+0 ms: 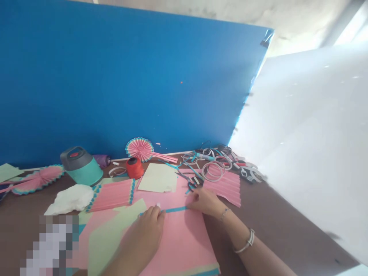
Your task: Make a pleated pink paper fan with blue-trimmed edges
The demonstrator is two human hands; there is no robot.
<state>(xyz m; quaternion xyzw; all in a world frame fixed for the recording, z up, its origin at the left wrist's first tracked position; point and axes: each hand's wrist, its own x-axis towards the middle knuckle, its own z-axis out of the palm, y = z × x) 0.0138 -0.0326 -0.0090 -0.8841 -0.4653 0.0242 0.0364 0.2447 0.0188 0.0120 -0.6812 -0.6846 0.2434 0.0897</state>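
Note:
A large pink paper sheet [184,237] lies on the brown table in front of me. Across its upper part runs a thin blue paper strip [175,209]. My left hand [146,234] rests on the sheet with its fingertips pressed on the strip's left end. My right hand [205,201] presses the strip's right end with closed fingers; a bracelet and bangles sit on that wrist. A pale green sheet [106,237] overlaps the pink one at the left.
Behind stand a teal flask [82,165], an orange thread spool [134,167], pleated pink paper [110,194], paper fans [140,148], a cream sheet [158,178], scissors [188,180], tape rings [214,170] and crumpled white tissue [71,197]. A blue board [129,76] and white board [310,134] wall the table.

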